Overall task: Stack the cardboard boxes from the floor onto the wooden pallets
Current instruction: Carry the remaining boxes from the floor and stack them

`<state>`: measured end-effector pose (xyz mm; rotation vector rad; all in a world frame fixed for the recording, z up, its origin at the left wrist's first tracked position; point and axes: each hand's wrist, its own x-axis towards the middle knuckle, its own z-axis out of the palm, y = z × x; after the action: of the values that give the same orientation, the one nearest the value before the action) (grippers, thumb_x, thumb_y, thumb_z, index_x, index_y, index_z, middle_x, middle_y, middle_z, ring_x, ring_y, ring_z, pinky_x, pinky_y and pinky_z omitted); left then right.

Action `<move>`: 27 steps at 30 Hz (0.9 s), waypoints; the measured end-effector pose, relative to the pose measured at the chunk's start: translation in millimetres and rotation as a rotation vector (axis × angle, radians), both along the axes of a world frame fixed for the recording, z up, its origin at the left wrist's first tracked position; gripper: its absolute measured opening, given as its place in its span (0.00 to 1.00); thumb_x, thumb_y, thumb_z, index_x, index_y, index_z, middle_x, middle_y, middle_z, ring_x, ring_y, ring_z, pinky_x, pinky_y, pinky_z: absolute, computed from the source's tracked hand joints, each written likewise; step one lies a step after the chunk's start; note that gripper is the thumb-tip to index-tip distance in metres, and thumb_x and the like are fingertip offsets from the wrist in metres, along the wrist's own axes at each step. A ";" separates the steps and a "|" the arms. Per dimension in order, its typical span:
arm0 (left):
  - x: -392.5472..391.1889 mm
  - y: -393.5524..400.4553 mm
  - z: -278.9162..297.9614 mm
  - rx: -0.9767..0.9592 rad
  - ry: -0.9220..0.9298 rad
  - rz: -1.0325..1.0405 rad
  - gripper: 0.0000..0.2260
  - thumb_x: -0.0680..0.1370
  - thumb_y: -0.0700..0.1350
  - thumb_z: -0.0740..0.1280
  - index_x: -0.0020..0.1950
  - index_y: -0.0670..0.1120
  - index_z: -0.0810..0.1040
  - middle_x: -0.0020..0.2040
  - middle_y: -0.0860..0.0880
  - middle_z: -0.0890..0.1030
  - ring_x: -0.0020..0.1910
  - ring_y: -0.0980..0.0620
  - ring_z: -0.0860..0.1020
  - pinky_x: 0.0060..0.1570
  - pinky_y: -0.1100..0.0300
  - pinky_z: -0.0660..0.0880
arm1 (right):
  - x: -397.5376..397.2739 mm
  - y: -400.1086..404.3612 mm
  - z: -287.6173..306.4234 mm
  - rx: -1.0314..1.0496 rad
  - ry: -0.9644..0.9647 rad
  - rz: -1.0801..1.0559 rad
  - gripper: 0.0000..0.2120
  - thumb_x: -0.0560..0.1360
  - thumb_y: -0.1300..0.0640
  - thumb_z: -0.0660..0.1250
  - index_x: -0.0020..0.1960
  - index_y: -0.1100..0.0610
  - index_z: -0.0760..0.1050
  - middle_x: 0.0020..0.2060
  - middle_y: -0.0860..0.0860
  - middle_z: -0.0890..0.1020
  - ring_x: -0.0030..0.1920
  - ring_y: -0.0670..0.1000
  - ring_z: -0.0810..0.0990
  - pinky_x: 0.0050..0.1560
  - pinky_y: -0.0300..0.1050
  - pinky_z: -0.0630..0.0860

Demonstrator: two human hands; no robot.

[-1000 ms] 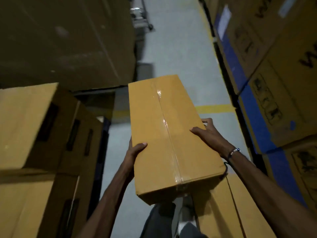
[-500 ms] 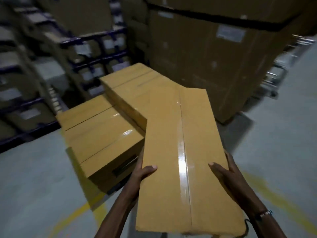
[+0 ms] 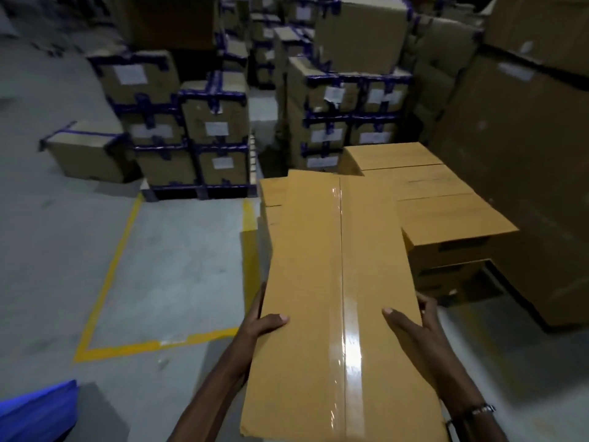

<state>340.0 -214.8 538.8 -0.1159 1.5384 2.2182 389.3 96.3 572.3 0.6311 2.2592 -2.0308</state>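
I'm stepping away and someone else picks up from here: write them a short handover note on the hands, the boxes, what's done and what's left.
Left hand: grips the left edge of the long tan cardboard box with clear tape down its middle, thumb on top.
Right hand: grips the right edge of that box, thumb on top.
The box is carried in the air, its far end pointing at the stack of matching tan cardboard boxes ahead on the right.
Done: several boxes already stacked there, in at least two layers; the pallet beneath is hidden.
Left: set this box on the stack, probably at its near left side; then fetch any more from the floor, none in view.
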 end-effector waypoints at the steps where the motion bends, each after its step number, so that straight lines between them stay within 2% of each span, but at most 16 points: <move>1: -1.9 -16.7 1.1 0.007 0.001 0.023 0.38 0.67 0.48 0.77 0.76 0.59 0.70 0.66 0.40 0.82 0.60 0.31 0.81 0.57 0.34 0.79 | -8.0 -17.1 -0.1 -0.006 0.009 0.023 0.46 0.61 0.32 0.80 0.72 0.34 0.60 0.67 0.47 0.75 0.66 0.54 0.76 0.66 0.62 0.76; 3: -6.7 -45.9 2.3 0.006 0.012 0.066 0.38 0.67 0.48 0.77 0.76 0.57 0.70 0.66 0.41 0.82 0.60 0.32 0.81 0.54 0.39 0.80 | -23.2 -46.8 -2.9 -0.024 0.038 0.059 0.39 0.69 0.39 0.80 0.71 0.38 0.60 0.63 0.43 0.76 0.61 0.47 0.77 0.56 0.48 0.78; 4: -8.6 -58.8 2.6 0.002 0.022 0.089 0.37 0.68 0.47 0.76 0.77 0.57 0.69 0.66 0.42 0.81 0.60 0.33 0.81 0.53 0.40 0.80 | -30.8 -61.7 -1.3 -0.012 0.045 0.066 0.35 0.73 0.44 0.78 0.71 0.39 0.60 0.61 0.40 0.75 0.58 0.42 0.76 0.51 0.40 0.75; 6: -14.9 -82.2 2.7 0.010 0.033 0.125 0.35 0.71 0.44 0.72 0.78 0.57 0.69 0.67 0.43 0.81 0.61 0.33 0.81 0.51 0.41 0.80 | -48.8 -84.4 -1.2 0.010 0.049 0.082 0.31 0.76 0.49 0.74 0.70 0.39 0.59 0.58 0.34 0.72 0.54 0.36 0.73 0.46 0.33 0.70; 8: -23.0 -103.1 1.6 0.017 0.020 0.142 0.33 0.72 0.44 0.71 0.77 0.57 0.69 0.68 0.43 0.80 0.61 0.34 0.81 0.50 0.42 0.80 | -65.7 -104.2 -1.5 0.005 0.037 0.116 0.31 0.77 0.50 0.74 0.71 0.40 0.59 0.58 0.34 0.72 0.54 0.37 0.73 0.46 0.34 0.70; 12: -50.7 -138.4 -4.8 0.009 0.000 0.181 0.33 0.71 0.45 0.72 0.76 0.57 0.70 0.68 0.42 0.80 0.62 0.34 0.80 0.55 0.38 0.79 | -109.6 -136.0 -9.3 -0.043 0.024 0.158 0.32 0.76 0.49 0.74 0.72 0.41 0.60 0.61 0.41 0.75 0.57 0.42 0.74 0.47 0.40 0.72; 15: -83.8 -162.3 -7.8 0.002 -0.001 0.216 0.37 0.68 0.48 0.75 0.76 0.56 0.70 0.68 0.42 0.80 0.62 0.33 0.80 0.59 0.34 0.78 | -152.1 -161.8 -12.5 -0.052 0.028 0.200 0.28 0.78 0.51 0.72 0.70 0.40 0.59 0.54 0.35 0.70 0.49 0.36 0.69 0.43 0.37 0.67; 17: -110.3 -176.6 -7.2 -0.007 0.006 0.238 0.38 0.66 0.49 0.76 0.76 0.56 0.70 0.68 0.43 0.80 0.61 0.34 0.81 0.56 0.37 0.79 | -185.2 -178.7 -14.4 -0.040 0.030 0.220 0.29 0.77 0.50 0.73 0.70 0.40 0.59 0.53 0.34 0.69 0.49 0.34 0.68 0.44 0.35 0.66; 20: -152.8 -198.1 -5.6 -0.006 0.020 0.294 0.34 0.69 0.44 0.73 0.75 0.57 0.72 0.66 0.42 0.81 0.57 0.36 0.82 0.51 0.43 0.80 | -238.7 -201.7 -18.9 -0.025 0.046 0.264 0.32 0.75 0.45 0.75 0.72 0.40 0.60 0.62 0.40 0.71 0.56 0.38 0.70 0.48 0.39 0.70; 23: -196.7 -222.6 -1.4 0.003 0.029 0.322 0.31 0.72 0.42 0.70 0.75 0.57 0.72 0.67 0.43 0.81 0.58 0.35 0.82 0.52 0.42 0.80 | -290.9 -227.2 -17.2 -0.011 0.045 0.297 0.34 0.73 0.41 0.75 0.72 0.39 0.60 0.68 0.43 0.70 0.63 0.45 0.72 0.54 0.44 0.71; 25: -223.5 -238.3 3.7 -0.003 0.030 0.346 0.31 0.72 0.42 0.70 0.75 0.57 0.72 0.67 0.42 0.81 0.58 0.35 0.82 0.51 0.43 0.80 | -323.2 -245.0 -16.8 -0.020 0.072 0.319 0.34 0.74 0.42 0.75 0.73 0.41 0.60 0.69 0.42 0.69 0.66 0.46 0.71 0.59 0.45 0.70; 27: -250.2 -254.2 7.4 -0.015 0.034 0.364 0.32 0.72 0.42 0.70 0.75 0.56 0.71 0.67 0.42 0.81 0.58 0.35 0.82 0.51 0.43 0.80 | -354.9 -262.4 -17.2 -0.007 0.086 0.340 0.34 0.75 0.43 0.74 0.74 0.42 0.59 0.72 0.42 0.65 0.71 0.47 0.65 0.65 0.46 0.65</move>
<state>89.7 -469.1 546.2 -0.3930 1.6607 2.4935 34.4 -166.1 555.1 0.1455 2.2176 -1.9285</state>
